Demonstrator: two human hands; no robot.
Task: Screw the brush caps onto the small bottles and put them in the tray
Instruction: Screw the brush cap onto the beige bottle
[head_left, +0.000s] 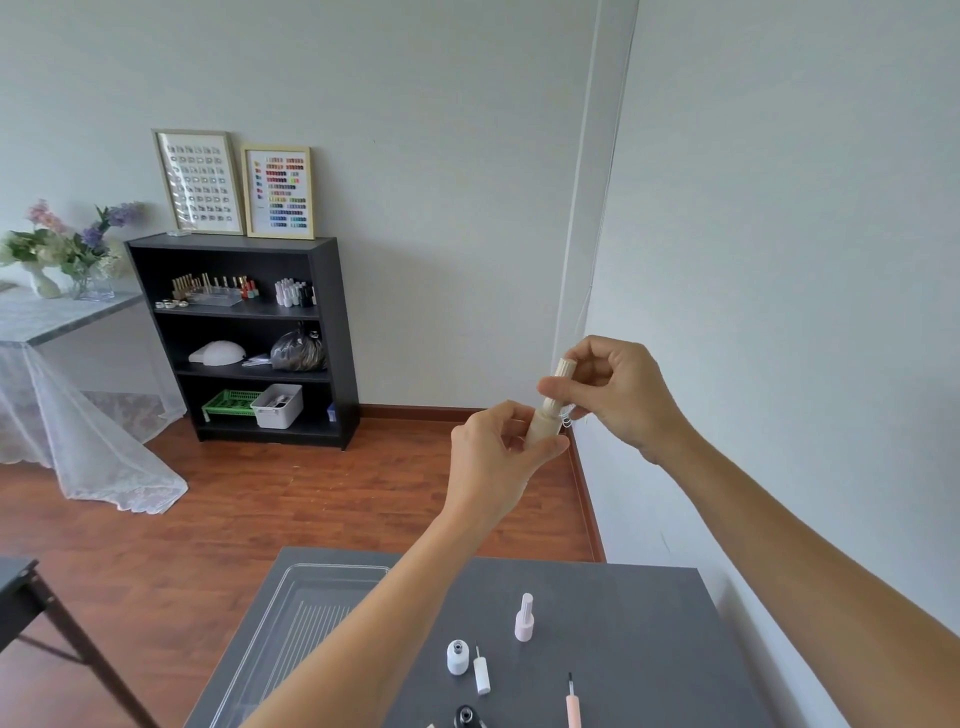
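Note:
I hold a small beige bottle (544, 426) up in the air, tilted, well above the dark table (639, 649). My left hand (493, 457) grips its body. My right hand (618, 389) pinches its ribbed beige brush cap (561, 376), which sits on the bottle's neck. On the table stand a capped pink bottle (524, 618) and an open white bottle (457, 657). A white brush cap (481, 674) and a pink brush cap (573, 706) lie flat. An open black bottle (466, 718) is at the bottom edge. The clear tray (311, 577) sits at the table's left, partly behind my left forearm.
A wall runs close along the table's right side. Beyond the table is wooden floor, then a black bookshelf (249, 338) with bottles and bins. A lace-covered side table (47, 322) with flowers stands at far left. Another dark table corner (21, 587) shows at lower left.

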